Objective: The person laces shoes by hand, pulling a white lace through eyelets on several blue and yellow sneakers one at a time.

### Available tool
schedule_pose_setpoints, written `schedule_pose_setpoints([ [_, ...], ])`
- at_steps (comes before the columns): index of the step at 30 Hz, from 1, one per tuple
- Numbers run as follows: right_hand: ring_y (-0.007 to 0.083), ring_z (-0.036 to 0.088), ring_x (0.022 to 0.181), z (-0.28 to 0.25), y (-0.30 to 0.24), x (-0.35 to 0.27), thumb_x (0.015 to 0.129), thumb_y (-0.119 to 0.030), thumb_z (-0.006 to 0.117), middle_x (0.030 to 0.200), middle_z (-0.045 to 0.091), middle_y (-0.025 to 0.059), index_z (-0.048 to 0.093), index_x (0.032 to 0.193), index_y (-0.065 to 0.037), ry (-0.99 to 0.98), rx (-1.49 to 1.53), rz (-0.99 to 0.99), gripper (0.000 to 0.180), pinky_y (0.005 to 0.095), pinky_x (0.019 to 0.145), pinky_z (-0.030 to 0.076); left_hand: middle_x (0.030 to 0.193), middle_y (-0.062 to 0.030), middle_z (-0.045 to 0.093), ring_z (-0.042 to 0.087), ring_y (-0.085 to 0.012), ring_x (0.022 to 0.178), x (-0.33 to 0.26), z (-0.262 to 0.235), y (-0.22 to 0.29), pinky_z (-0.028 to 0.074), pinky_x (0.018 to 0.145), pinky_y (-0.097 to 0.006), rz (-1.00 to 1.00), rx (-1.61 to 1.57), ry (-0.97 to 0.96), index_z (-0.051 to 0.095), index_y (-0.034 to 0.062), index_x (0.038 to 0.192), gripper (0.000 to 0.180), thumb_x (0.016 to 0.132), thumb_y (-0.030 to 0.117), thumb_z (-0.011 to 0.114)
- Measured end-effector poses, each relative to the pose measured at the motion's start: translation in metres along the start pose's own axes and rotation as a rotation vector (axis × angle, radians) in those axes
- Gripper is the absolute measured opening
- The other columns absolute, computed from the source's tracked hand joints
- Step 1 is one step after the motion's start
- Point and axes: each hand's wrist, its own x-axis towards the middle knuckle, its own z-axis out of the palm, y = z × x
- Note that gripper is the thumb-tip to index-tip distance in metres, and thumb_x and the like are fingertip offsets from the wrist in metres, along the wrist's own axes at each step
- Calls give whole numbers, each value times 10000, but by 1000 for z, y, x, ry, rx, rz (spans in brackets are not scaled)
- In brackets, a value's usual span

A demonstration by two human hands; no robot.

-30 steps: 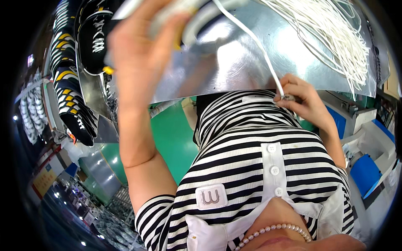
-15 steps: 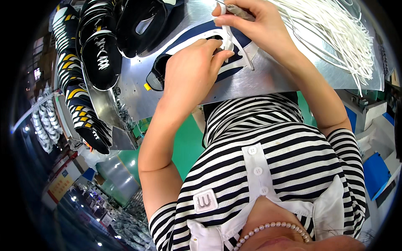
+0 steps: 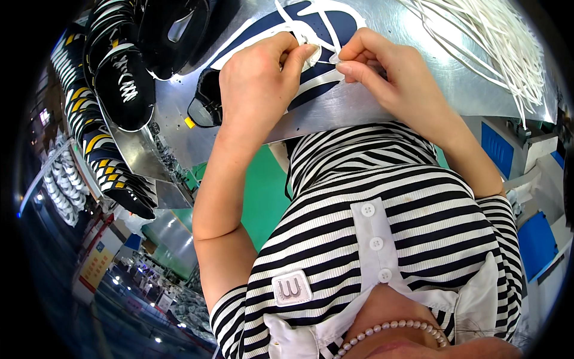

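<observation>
A navy and white shoe upper [image 3: 345,24] lies flat on the metal table, its black heel opening to the left with a yellow tab. My left hand [image 3: 260,84] rests over the upper's middle, thumb and fingers pinched at the white eyelet edge; what they grip there is partly hidden. To its right, my right hand [image 3: 388,75] pinches a white shoelace [image 3: 327,27] between thumb and forefinger, just above the upper. Lace strands cross the upper's throat and toe area.
A loose bundle of white shoelaces [image 3: 502,54] spreads over the table's [image 3: 382,106] right side. Black laced shoe uppers [image 3: 124,90] are stacked at the left, beside a long row of striped uppers [image 3: 95,134]. The table's front edge runs close to my waist.
My right hand has come down and nearer to the upper, and the dark, pointed item seen in it earlier no longer shows. My left hand stays pinched at the eyelet edge.
</observation>
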Motion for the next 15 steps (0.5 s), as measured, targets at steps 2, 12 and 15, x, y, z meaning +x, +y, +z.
schedule_pose_setpoints([
  [2,112,635,727,0,1,4,941,-120,624,762,638,54,592,949,6,-3,-48,-16,131,238,687,503,563,-63,593,567,-265,499,2,-1,0,437,483,-364,9,-2,-5,656,52,722,300,865,311,709],
  [12,285,635,607,12,4,7,914,-150,634,675,634,109,528,947,-40,176,-273,-114,155,371,559,480,894,-141,718,709,-209,812,-4,-8,-9,546,744,-292,-4,-431,-198,674,-28,1014,241,792,41,738],
  [15,314,657,693,22,7,3,916,-144,640,749,650,114,501,1035,-53,243,-403,-202,205,377,584,494,925,-144,710,706,-231,823,-16,-1,-9,546,752,-304,-12,-457,-148,666,-23,1015,234,797,41,722],
])
